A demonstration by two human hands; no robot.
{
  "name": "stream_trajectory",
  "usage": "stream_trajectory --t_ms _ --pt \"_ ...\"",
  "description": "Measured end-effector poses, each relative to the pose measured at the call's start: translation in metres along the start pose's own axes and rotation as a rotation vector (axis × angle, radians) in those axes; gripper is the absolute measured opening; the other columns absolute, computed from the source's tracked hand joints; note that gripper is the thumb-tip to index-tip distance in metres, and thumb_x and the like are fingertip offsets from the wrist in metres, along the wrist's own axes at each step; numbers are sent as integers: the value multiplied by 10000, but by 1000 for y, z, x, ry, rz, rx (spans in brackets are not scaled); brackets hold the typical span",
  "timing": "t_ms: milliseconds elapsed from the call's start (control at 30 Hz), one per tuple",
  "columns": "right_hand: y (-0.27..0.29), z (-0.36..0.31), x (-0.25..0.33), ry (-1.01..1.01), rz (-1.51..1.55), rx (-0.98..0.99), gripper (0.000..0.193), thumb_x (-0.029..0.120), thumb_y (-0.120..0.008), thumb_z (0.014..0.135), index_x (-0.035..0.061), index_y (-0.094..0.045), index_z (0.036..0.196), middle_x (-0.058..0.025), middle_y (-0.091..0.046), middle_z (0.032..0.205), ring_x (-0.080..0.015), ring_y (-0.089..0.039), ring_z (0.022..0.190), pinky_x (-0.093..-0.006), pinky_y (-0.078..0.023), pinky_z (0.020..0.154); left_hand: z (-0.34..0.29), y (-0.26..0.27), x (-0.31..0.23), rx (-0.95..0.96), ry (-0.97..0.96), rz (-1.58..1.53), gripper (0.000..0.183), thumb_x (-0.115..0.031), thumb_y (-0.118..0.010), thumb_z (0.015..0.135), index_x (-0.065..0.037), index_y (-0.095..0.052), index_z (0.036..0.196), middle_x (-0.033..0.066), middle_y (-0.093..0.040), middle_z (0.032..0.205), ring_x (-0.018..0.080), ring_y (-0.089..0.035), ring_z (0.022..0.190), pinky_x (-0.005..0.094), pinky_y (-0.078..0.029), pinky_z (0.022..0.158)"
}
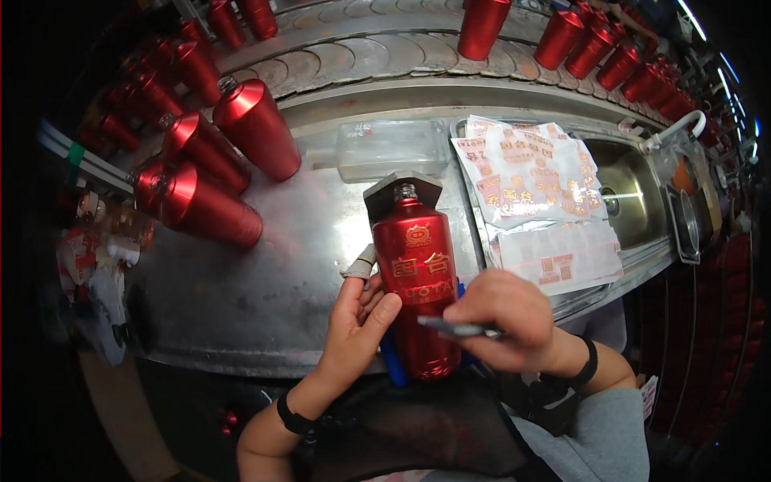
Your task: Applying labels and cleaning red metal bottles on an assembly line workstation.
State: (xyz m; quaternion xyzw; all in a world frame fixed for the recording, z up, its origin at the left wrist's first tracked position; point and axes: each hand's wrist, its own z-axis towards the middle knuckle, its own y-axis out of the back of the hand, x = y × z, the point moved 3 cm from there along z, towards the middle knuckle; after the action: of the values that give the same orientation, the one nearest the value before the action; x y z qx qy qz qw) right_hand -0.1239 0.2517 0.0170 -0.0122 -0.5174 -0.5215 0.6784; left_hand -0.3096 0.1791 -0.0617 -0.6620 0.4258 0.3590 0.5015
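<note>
A glossy red bottle [418,229] with gold lettering and an emblem lies tilted in front of me, its bare threaded neck pointing away. Behind its shoulders shows a dark angular support [379,197], and blue parts [392,361] stick out beneath its sides. My left hand [353,329] grips the bottle's left side, thumb on the front; pale wrapping covers a fingertip. Over the lower right of the bottle, my right hand [514,317] is closed round a slim dark grey tool [451,327]. The tool's tip points left across the bottle; motion blur hides its exact kind.
Several red bottles [257,132] stand on the metal worktop [281,273] at left. Beyond runs a slatted conveyor [353,56] carrying more bottles. A clear plastic box [391,151] and sheets of gold-and-red transfers [534,173] lie ahead; a steel sink [630,193] with a white tap [675,132] is at right.
</note>
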Motion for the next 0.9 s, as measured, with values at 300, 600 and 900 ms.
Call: stream_trajectory --t_ms 300,600,900 --pt "-21 -18 -49 -564 270 -565 274 81 -735 854 17 -525 1019 -47 -598 857 -79 -555 749 -244 -464 654 5 -12 1 -31 -89 111 592 -169 -651 955 29 -341 1418 146 -541 1326 195 -538 1229 352 -398 1072" --pt "-15 -4 -25 -609 525 -506 251 39 -708 873 21 -502 1015 -28 -595 868 -47 -553 783 -205 -452 675 2 -9 -1 -30 -3 61 721 -176 -656 949 1 -239 1510 147 -514 1367 200 -518 1255 353 -389 1081" --pt "-16 -25 -54 -715 511 -572 236 52 -696 888 36 -485 992 -11 -585 837 -31 -530 737 -195 -444 643 2 -11 0 -53 -95 142 761 -213 -657 952 10 -210 1526 184 -456 1426 233 -471 1310 369 -354 1109"
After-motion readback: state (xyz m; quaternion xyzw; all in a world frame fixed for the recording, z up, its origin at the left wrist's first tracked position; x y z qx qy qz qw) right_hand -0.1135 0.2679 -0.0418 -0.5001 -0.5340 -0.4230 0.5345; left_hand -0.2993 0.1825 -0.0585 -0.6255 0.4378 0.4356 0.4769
